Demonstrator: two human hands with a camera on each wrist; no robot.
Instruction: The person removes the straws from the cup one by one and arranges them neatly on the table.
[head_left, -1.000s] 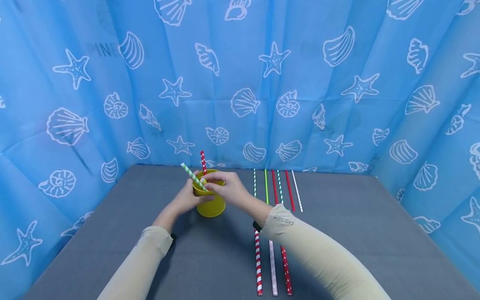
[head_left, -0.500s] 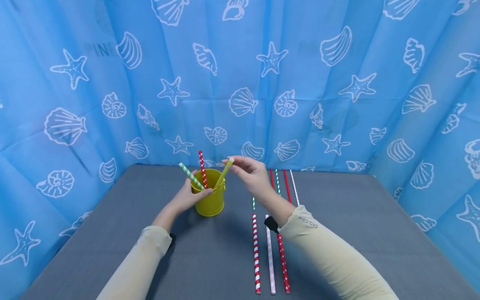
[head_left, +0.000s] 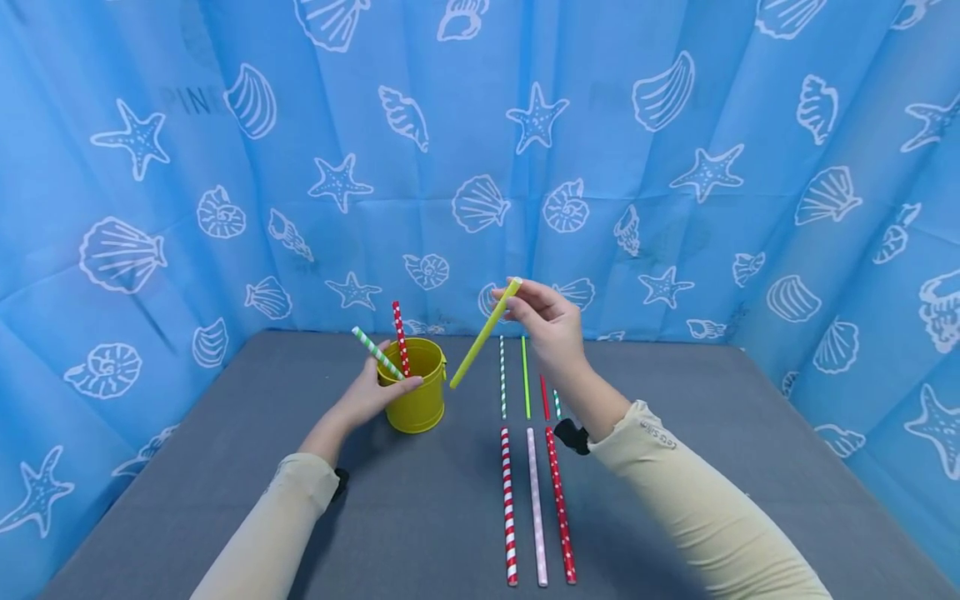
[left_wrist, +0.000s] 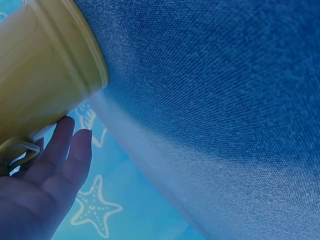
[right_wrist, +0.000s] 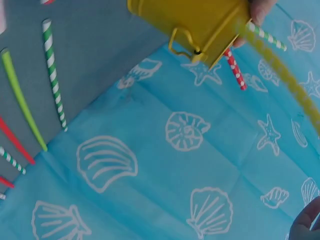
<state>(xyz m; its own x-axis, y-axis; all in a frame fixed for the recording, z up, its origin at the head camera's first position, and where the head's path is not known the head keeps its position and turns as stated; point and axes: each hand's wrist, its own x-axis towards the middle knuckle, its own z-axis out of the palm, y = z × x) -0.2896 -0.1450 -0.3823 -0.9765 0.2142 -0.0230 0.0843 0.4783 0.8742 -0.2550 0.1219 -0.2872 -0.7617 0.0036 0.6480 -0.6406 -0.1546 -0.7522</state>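
Note:
A yellow bucket point(head_left: 416, 408) stands on the grey table, and my left hand point(head_left: 360, 404) holds it by the left side, thumb at the front rim. In the left wrist view, fingers touch the bucket's wall beside its handle ear point(left_wrist: 22, 150). A green-and-white striped straw point(head_left: 375, 352) and a red straw with white dots point(head_left: 401, 333) lean inside the bucket. My right hand point(head_left: 553, 329) pinches a yellow paper straw point(head_left: 480, 340) near its top end. That straw hangs tilted in the air, apart from the bucket and to its right.
Right of the bucket, a back row of thin straws includes a green-striped straw point(head_left: 503, 379) and a lime straw point(head_left: 527, 379); my right forearm hides some. In front lie a red-striped straw point(head_left: 509, 508), a pink straw point(head_left: 537, 508) and a red starred straw point(head_left: 560, 508). A blue curtain point(head_left: 450, 167) hangs behind.
My right hand has drawn the yellow straw up out of the bucket and carried it to the right. The left hand has stayed at the bucket.

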